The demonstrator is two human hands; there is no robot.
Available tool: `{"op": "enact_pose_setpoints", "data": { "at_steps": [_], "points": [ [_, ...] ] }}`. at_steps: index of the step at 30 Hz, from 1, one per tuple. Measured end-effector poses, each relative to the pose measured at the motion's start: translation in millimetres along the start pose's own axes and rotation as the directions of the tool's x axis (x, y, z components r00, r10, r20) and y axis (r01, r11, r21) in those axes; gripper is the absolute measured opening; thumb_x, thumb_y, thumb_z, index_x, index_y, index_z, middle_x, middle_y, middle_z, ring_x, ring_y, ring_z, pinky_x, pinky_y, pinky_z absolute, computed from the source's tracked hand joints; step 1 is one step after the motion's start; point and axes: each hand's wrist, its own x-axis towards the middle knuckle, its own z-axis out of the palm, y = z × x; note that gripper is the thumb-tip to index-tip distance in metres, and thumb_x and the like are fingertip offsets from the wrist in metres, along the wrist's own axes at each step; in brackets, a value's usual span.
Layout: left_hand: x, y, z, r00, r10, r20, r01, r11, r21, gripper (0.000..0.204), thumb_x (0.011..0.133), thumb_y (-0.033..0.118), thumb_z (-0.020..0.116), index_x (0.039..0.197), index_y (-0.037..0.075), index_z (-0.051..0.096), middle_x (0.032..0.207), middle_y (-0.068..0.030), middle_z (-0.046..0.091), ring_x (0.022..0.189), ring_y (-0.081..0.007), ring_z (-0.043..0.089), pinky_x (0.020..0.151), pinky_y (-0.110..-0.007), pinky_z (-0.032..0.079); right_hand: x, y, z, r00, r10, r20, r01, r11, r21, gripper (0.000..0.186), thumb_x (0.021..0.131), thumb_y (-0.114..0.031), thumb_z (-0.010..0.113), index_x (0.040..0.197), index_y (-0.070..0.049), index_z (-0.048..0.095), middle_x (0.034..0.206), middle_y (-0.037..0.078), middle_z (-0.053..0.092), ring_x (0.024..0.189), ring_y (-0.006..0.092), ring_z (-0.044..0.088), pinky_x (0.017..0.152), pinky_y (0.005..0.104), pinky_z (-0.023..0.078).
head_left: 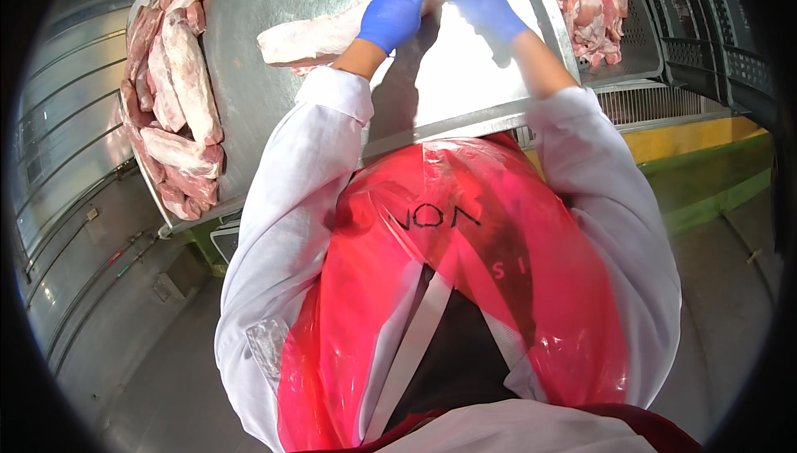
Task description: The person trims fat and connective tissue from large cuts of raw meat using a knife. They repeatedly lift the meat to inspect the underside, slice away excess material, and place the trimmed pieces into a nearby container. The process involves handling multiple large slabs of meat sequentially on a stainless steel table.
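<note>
A long, pale pink piece of meat [309, 40] with a whitish fat layer lies slantwise on the metal worktable [249, 112]. My left hand [392, 19], in a blue glove, is closed on its upper part. Just right of the meat's far end is my right hand [486, 3], also blue-gloved and smeared by motion. Its fingers are blurred, and whether it holds something cannot be made out. The far tip of the meat runs up to the top edge of the view.
Several long meat pieces [187, 71] are heaped along the table's left side. Beyond its right edge, a dark perforated crate [638, 17] holds smaller pink cuts [591, 4]. A red plastic apron [365, 287] covers my front, close to the table's near edge.
</note>
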Motion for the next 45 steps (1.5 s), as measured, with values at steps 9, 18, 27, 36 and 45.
{"op": "enact_pose_setpoints", "data": {
  "at_steps": [9,18,27,36,45],
  "points": [
    [27.0,-29.5,-25.8,0.98,-0.187,0.062,0.195,0.863,-0.466,0.026,0.092,0.021,0.057,0.105,-0.001,0.063,0.091,-0.0199,0.068,0.082,-0.0309,0.063,0.08,-0.038,0.051,-40.5,-57.4,-35.2,0.731,0.479,0.485,-0.44,0.875,-0.201,0.052,0.103,-0.033,0.047,0.155,-0.03,0.041,0.083,-0.001,0.058,0.074,0.0089,0.054,0.061,0.0236,0.046],
    [36.6,-42.1,-52.1,0.963,-0.267,0.036,0.203,0.63,-0.75,0.017,0.095,0.013,0.05,0.089,0.003,0.063,0.076,-0.0075,0.06,0.07,-0.0179,0.056,0.064,-0.036,0.047,-28.2,-64.9,-2.7,0.779,0.397,0.486,-0.416,0.906,-0.073,0.077,0.091,-0.013,0.048,0.16,-0.038,0.025,0.077,0.009,0.062,0.059,0.0158,0.058,0.063,0.0348,0.055],
    [27.1,-44.8,-85.9,0.946,-0.282,0.163,0.238,0.257,-0.937,0.016,0.095,0.012,0.052,0.079,0.016,0.053,0.068,0.0045,0.046,0.057,-0.0077,0.042,0.049,-0.025,0.035,22.5,-109.8,24.1,0.699,0.508,0.504,-0.492,0.852,-0.177,0.079,0.09,-0.009,0.048,0.162,-0.028,0.022,0.072,0.007,0.061,0.057,0.0134,0.057,0.058,0.0316,0.054],
    [13.6,-59.2,-111.2,0.962,-0.246,0.118,0.156,0.143,-0.977,0.012,0.097,0.016,0.054,0.086,0.019,0.052,0.072,0.0051,0.045,0.056,-0.008,0.042,0.049,-0.024,0.035,17.7,-82.2,61.7,0.767,0.393,0.508,-0.375,0.916,-0.143,0.075,0.095,-0.017,0.05,0.162,-0.03,0.019,0.07,0.007,0.058,0.058,0.0159,0.058,0.06,0.0317,0.056],
    [-13.4,-50.6,-142.4,0.967,-0.246,0.068,0.086,0.064,-0.994,0.013,0.1,0.021,0.054,0.087,0.019,0.052,0.072,0.0054,0.045,0.057,-0.0075,0.04,0.051,-0.024,0.033,-24.6,-79.9,78.7,0.717,0.449,0.534,-0.418,0.889,-0.186,0.071,0.097,-0.026,0.05,0.161,-0.033,0.019,0.077,0.01,0.064,0.062,0.02,0.061,0.059,0.0369,0.056]
  ]
}}
